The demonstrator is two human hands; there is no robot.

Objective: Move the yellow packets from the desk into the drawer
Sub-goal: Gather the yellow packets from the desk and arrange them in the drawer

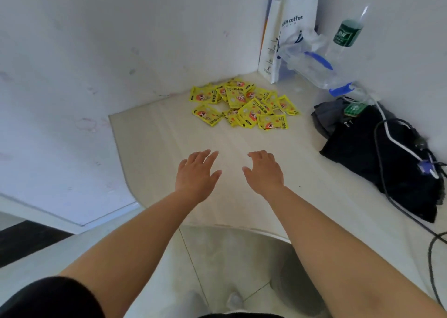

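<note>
Reaching forward over the pale desk (169, 134) with both forearms bare, palms down. Holding nothing in the left hand (197, 172), fingers straight and a little spread; holding nothing in the right hand (264, 171) either, fingers relaxed and bent slightly downward at the tips. Set side by side, apart, near the middle of the desk top. Whether touching the surface or just above it, cannot tell. Facing a loose heap of yellow packets (244, 104) farther back on the desk, close to the corner where two white walls meet, well apart from both hands. Overlapping one another, each printed with an orange-red figure. Standing behind and to the right of the heap: a white paper bag (292, 27) upright against the wall with "coffee" lettering, a clear plastic bag (312, 63) with blue trim in front of it, and a clear bottle (346, 37) with a green label just beside. Lying along the right side – a black cloth bundle (362, 153) with white and black cables (399, 146) trailing over it.
</note>
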